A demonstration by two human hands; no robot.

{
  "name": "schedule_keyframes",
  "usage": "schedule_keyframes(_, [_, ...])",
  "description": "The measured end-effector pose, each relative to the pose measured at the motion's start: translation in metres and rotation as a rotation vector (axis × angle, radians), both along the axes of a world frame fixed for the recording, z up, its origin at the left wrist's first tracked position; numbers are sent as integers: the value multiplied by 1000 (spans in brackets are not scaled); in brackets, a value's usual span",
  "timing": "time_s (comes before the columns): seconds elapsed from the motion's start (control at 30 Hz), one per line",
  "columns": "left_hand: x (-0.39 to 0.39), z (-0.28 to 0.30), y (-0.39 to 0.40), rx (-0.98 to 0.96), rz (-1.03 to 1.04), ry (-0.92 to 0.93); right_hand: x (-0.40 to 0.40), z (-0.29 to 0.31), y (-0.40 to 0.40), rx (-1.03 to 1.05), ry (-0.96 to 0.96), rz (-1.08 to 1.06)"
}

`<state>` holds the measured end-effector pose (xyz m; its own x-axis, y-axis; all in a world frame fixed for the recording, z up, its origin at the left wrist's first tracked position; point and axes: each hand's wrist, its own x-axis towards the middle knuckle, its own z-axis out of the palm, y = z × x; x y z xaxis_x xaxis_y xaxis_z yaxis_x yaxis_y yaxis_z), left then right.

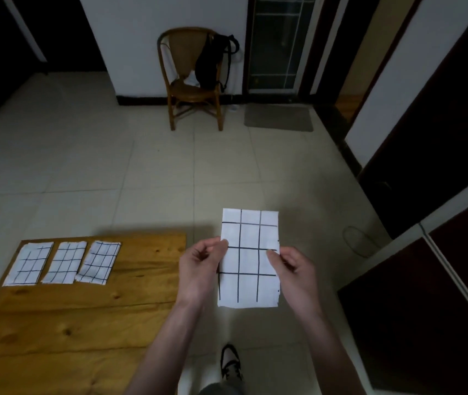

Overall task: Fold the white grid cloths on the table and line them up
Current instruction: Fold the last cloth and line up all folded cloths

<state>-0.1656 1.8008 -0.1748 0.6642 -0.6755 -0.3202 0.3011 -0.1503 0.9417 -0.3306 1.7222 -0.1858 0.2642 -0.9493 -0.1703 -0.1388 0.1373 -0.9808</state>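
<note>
White cloth (pixel 249 259) edges under fingers (pixel 221 246)

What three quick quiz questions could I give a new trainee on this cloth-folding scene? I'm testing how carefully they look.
1. How many folded cloths lie on the table?
2. True or false: the held cloth rests on the table.
3. Which hands grip it: A left only, B right only, C both?

Key:
1. Three: left cloth, middle cloth, right cloth, in a row.
2. False; it is held beyond the table's right edge.
3. C: left hand, right hand.
</note>
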Motion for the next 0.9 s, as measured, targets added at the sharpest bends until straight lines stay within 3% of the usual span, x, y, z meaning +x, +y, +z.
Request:
schedule_keyframes(0.57, [101,-3,-154,15,111,-110,112,-4,-186,-40,-8,160])
schedule_keyframes(0.9, [171,-2,-283,78,278,-244,200,-5,-340,-235,113,381])
